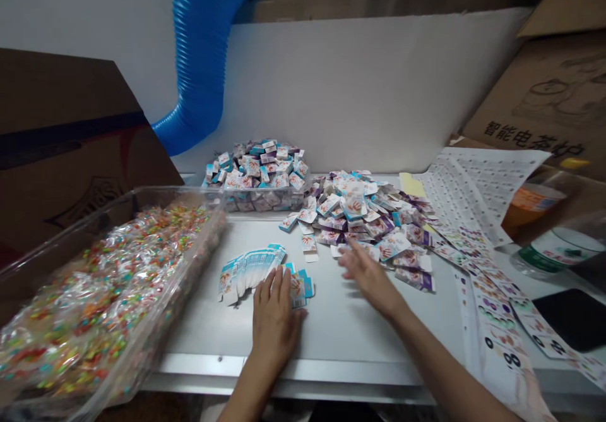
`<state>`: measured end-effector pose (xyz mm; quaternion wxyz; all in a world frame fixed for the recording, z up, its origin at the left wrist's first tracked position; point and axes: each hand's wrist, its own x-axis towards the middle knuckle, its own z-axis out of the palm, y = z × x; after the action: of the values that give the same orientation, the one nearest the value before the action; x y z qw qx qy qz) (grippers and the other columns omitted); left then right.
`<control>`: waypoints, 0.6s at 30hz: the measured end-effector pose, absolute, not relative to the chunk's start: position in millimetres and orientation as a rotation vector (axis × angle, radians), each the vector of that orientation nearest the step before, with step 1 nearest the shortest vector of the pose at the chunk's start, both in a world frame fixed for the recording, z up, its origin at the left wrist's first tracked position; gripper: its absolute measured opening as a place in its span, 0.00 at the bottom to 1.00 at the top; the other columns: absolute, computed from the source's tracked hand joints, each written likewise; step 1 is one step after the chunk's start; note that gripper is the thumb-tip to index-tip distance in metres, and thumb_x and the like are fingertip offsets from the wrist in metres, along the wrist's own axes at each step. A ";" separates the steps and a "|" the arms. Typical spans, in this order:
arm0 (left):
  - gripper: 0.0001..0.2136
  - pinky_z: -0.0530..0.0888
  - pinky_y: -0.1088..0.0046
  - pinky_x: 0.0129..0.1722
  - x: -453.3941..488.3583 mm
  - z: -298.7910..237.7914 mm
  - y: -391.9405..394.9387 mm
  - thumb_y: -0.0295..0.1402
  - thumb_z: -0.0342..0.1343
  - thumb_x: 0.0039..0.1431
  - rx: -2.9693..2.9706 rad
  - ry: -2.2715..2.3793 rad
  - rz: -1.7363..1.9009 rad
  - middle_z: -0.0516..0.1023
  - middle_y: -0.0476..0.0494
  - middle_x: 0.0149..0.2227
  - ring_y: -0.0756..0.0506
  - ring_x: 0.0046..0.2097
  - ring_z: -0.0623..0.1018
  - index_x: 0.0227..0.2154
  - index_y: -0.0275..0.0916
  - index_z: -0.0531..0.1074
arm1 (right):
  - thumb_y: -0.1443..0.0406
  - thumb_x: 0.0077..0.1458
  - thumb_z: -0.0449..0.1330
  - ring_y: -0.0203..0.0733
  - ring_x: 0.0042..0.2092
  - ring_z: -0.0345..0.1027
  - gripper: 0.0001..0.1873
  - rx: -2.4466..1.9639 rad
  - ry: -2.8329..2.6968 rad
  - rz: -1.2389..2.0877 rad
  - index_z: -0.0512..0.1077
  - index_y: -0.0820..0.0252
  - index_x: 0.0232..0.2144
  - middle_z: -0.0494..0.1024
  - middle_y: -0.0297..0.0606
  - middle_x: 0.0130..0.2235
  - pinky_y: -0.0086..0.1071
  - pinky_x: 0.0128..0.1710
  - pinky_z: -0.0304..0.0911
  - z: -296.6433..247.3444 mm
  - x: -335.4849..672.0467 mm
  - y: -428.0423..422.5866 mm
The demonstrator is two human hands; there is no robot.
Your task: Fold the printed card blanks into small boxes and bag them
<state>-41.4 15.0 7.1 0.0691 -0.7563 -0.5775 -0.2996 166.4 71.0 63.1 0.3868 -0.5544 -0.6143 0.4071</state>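
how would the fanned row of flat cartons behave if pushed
The fanned row of flat cartons would probably slide and spread, since the pieces overlap without any visible band. Each looks light and likely bendable, judging by its thin edges.

Tray [165, 308] left, cartons [253, 270] centre, box heap [364, 217] behind, papers [483, 185] right

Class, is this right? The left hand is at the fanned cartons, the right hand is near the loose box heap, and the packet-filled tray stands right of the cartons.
Wrong side: the head view shows the packet-filled tray left of the fanned cartons. The rest holds: left hand at those cartons, right hand near the loose box heap.
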 end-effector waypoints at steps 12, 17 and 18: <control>0.23 0.62 0.50 0.54 -40.4 -8.0 21.4 0.35 0.58 0.51 -2.377 -1.606 -0.724 0.71 0.36 0.50 0.37 0.52 0.69 0.50 0.35 0.63 | 0.63 0.52 0.56 0.40 0.32 0.69 0.14 -1.557 -2.015 0.751 0.68 0.60 0.43 0.76 0.34 0.28 0.30 0.33 0.60 33.8 121.2 63.4; 0.20 0.62 0.51 0.53 -44.8 9.8 25.7 0.33 0.50 0.58 -2.513 -1.495 -0.753 0.68 0.34 0.51 0.38 0.52 0.68 0.54 0.36 0.60 | 0.55 0.54 0.55 0.42 0.40 0.69 0.22 -1.335 -1.968 0.863 0.66 0.60 0.48 0.75 0.41 0.40 0.33 0.39 0.64 42.9 136.1 65.1; 0.20 0.63 0.52 0.52 -46.6 13.6 26.1 0.33 0.48 0.59 -2.557 -1.489 -0.788 0.68 0.34 0.52 0.39 0.53 0.67 0.54 0.36 0.59 | 0.54 0.54 0.55 0.44 0.46 0.66 0.25 -1.259 -2.029 0.800 0.64 0.59 0.51 0.72 0.44 0.47 0.36 0.45 0.62 43.7 138.5 65.0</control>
<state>-46.6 26.1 13.6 0.0397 -0.8344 -0.4858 -0.2572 138.5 65.0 43.7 0.3065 -0.4759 -0.7670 0.3022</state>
